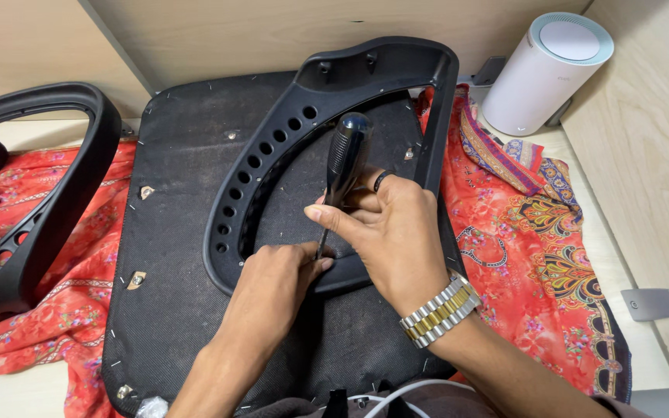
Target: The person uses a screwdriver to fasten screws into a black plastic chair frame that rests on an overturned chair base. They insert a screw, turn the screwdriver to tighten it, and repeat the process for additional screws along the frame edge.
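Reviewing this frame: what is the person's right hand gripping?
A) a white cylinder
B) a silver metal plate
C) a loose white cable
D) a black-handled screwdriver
D: the right hand wraps the black-handled screwdriver, held upright over the black plastic armrest frame, while the left hand steadies its tip.

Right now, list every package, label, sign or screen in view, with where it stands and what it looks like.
White cylindrical device: top right, against the wooden wall, pale teal ring around its top, a small faint mark low on its side, too small to tell.
Clear plastic bag: bottom edge, left of the left forearm, crumpled, only partly in view.
No signs or screens in view.
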